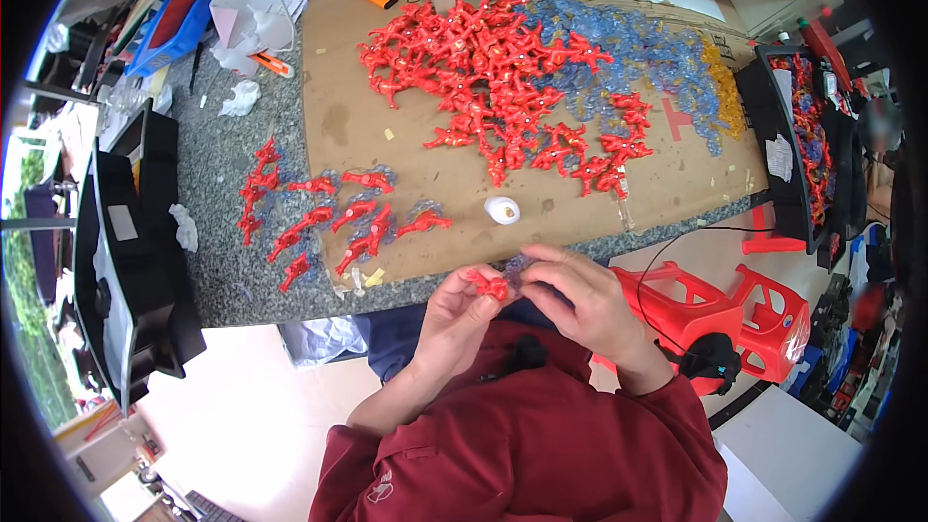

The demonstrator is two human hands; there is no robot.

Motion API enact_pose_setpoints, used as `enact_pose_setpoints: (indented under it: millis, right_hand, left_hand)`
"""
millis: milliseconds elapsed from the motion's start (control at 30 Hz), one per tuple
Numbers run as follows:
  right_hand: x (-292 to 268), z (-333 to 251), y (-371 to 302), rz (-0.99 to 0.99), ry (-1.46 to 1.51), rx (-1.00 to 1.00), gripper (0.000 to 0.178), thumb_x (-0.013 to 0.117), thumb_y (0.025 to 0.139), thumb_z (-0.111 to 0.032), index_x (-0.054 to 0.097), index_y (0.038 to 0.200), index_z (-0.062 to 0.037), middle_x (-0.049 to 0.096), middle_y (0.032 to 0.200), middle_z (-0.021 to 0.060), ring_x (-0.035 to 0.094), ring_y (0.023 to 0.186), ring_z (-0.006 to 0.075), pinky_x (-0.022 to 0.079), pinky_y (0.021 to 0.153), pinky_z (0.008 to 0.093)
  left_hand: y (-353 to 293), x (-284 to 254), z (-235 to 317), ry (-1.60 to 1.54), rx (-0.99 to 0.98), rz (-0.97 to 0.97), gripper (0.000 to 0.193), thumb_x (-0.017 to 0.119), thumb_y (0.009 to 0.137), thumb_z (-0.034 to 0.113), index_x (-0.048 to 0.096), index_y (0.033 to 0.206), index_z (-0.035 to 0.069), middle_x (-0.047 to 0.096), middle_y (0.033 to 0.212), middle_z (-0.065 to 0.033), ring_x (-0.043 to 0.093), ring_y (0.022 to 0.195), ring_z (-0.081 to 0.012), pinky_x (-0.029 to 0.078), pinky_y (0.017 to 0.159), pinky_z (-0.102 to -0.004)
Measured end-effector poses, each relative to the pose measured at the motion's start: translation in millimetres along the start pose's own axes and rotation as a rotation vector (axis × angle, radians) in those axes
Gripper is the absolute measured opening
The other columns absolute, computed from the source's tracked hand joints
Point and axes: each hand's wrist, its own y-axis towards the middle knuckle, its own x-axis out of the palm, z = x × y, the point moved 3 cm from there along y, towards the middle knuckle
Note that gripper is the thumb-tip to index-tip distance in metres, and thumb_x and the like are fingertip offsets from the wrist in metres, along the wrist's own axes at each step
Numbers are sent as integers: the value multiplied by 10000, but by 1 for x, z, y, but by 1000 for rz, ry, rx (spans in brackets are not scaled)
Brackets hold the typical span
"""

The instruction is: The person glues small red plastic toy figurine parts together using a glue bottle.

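While left hand (452, 317) pinches red figure (496, 287), right hand (586, 304) pinches purplish piece (515, 270) beside it.

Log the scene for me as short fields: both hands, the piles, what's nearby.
Left hand: holds a small red figure
Right hand: pinches a clear purplish piece at that figure
Central pile: heaped red figures
Right of it: clear blue pieces, then yellow pieces
Left group: spaced red figures with clear bluish pieces
Nearby: white round item
Far right: black bin, multicoloured pieces

Right of the white disc (495, 206), bare cardboard (572, 220) gives passage; beyond, the red heap (474, 63) blocks, its height unclear.
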Motion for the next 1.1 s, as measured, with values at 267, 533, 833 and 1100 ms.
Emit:
enact_pose_setpoints:
  millis: [267, 533, 833, 1100]
  right_hand:
    - [11, 24, -6, -84, 624, 391, 376, 714, 687, -23, 599, 1045, -17, 607, 951, 72, 581, 727, 121, 464, 644, 257]
    - [13, 32, -9, 15, 551, -150, 366, 790, 590, -86, 642, 915, -5, 614, 861, 93, 597, 693, 157, 479, 614, 264]
    - [48, 29, -34, 33, 1437, 439, 193, 581, 835, -3, 535, 1023, 11, 575, 690, 69, 522, 502, 99, 402, 430, 209]
    - [57, 22, -38, -8, 1552, 487, 130, 541, 868, -25, 519, 992, 4, 577, 697, 79, 508, 460, 110, 384, 411, 214]
  left_hand:
    - [-8, -3, -1, -3, -35, 46, 246, 597, 855, 154, 501, 1056, 52, 569, 954, -61, 545, 925, -177, 415, 900, -381]
    - [-8, -5, -4, -266, -173, -62, 204, 550, 876, 88, 509, 1074, 61, 577, 984, -69, 548, 977, -167, 428, 913, -365]
    - [-6, -10, 11, 440, 271, -17, 190, 646, 750, -60, 589, 911, 24, 591, 971, -107, 552, 945, -212, 460, 818, -332]
    - [-7, -3, 12, 558, 362, -45, 209, 652, 724, -93, 610, 898, 16, 598, 962, -105, 549, 921, -212, 465, 787, -323]
